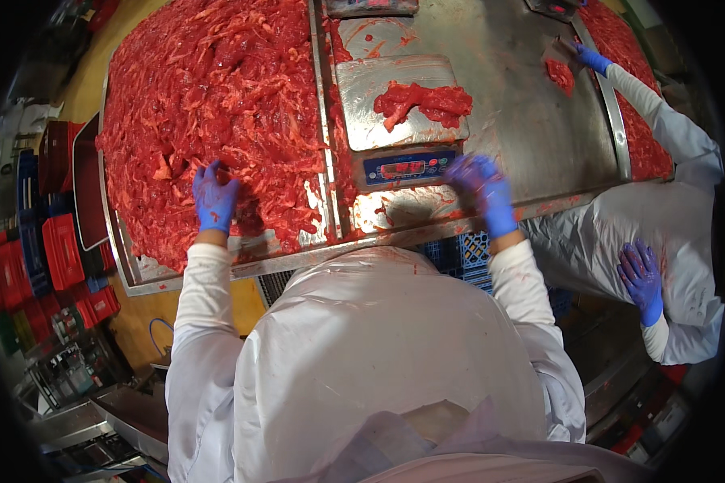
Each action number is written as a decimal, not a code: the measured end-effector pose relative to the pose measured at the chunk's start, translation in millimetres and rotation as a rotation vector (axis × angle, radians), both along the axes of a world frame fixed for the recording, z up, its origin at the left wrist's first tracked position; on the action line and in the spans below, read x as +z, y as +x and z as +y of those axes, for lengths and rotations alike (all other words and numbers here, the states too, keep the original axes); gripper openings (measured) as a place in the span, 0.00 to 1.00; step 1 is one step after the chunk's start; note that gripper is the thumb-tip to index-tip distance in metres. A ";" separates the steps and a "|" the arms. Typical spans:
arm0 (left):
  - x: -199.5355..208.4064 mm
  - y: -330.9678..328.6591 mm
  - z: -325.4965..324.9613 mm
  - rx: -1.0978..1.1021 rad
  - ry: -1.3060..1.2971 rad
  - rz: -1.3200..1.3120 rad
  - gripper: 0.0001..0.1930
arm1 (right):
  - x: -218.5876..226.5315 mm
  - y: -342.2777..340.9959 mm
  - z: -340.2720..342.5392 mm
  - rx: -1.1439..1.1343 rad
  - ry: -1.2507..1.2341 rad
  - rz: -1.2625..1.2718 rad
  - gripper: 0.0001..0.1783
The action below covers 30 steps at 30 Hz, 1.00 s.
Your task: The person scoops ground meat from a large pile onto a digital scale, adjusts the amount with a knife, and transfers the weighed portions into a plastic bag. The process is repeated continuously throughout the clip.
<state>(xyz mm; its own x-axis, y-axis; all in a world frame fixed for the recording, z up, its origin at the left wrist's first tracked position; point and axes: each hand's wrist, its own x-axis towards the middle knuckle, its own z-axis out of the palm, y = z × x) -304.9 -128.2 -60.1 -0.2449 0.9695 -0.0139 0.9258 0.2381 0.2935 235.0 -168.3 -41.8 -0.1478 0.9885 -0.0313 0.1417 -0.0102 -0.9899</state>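
At the left of the frame, the left hand (216, 197), in a blue glove, is at the lower part of a broad heap of red meat (217, 97), fingers bent toward it; whether they pinch any of it I cannot tell.

Near the upper middle, a piece of meat (437, 103) lies on the plate of a scale (358, 133), its long axis running roughly left to right across the plate.

Right of the scale's display (403, 167), the right hand (485, 189), also gloved, is blurred; I cannot tell how far its fingers are parted, and nothing shows in its grip. From it, the piece on the plate lies up and slightly left, apart from the fingers. The right hand is clearly the nearer one; the left is well apart, down and left.

At the upper right, a co-worker's hand (594, 59) is just beside another red piece (560, 76).
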 end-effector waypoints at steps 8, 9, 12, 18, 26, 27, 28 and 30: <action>58.2 238.5 55.6 -0.638 0.142 -0.241 0.38 | 35.4 -83.7 129.8 -0.407 0.122 -0.759 0.41; 58.0 237.8 58.3 -0.677 0.108 -0.318 0.37 | 34.7 -90.9 135.4 -0.291 0.167 -0.574 0.40; 52.0 216.8 62.9 -0.579 0.050 -0.693 0.27 | 25.2 -99.5 137.6 -0.208 0.191 0.187 0.32; 70.2 251.9 52.7 -0.782 0.166 -0.239 0.13 | 62.6 -93.8 76.3 0.090 -0.170 0.430 0.13; 46.8 213.0 34.0 -0.885 0.221 -0.191 0.14 | 50.2 -17.1 46.0 0.427 -0.682 0.375 0.16; 46.7 212.4 33.5 -0.892 0.229 -0.195 0.14 | 53.2 -17.2 45.9 0.466 -0.727 0.346 0.16; 46.1 213.2 33.4 -0.893 0.229 -0.194 0.14 | 52.4 -26.8 50.2 0.500 -0.697 0.318 0.15; 44.7 214.2 33.5 -0.892 0.229 -0.194 0.14 | 46.7 -48.3 63.5 0.416 -0.734 0.277 0.15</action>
<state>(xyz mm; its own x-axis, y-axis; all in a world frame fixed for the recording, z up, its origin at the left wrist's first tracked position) -90.7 -94.7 -15.5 0.5759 0.7823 0.2373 0.6688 -0.6178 0.4136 186.7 -104.8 4.9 -0.5871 0.5976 -0.5461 0.0315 -0.6572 -0.7530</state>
